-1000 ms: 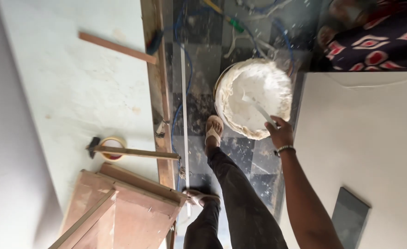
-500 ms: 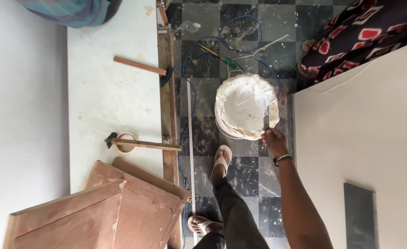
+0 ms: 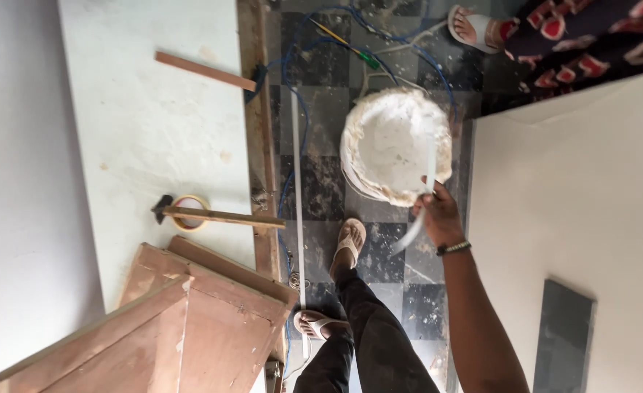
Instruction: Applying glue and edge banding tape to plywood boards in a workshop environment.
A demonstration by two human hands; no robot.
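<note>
Looking down from head height. The person's right hand (image 3: 439, 215) reaches forward from the lower edge, a beaded bracelet (image 3: 454, 248) on the wrist. Its fingers are curled tight around the handle of a flat white-smeared blade (image 3: 425, 191); one end dips over the rim just beyond the fingertips, the other trails back below the knuckles. The left hand is out of view.

Directly ahead of the fingers stands a round bucket (image 3: 393, 145), caked and filled with white paste, on a dark checked tile floor (image 3: 321, 124). Below and left of the fingers are the person's dark trouser legs and two pale sandals (image 3: 349, 244), the nearer foot just beside the bucket.

Further left of the fingers, a long thin white strip (image 3: 297, 204) lies on the floor along a wooden edge. Beyond it, a pale board (image 3: 154, 109) carries a hammer (image 3: 216, 216) resting across a roll of tape (image 3: 189, 211), and a short wooden batten (image 3: 205, 70). A brown wooden frame (image 3: 183, 320) sits lower left.

Past the bucket lie a blue cable (image 3: 292, 65) and another person's sandalled foot (image 3: 474, 28). Right of the fingers is a large white panel (image 3: 576, 196).
</note>
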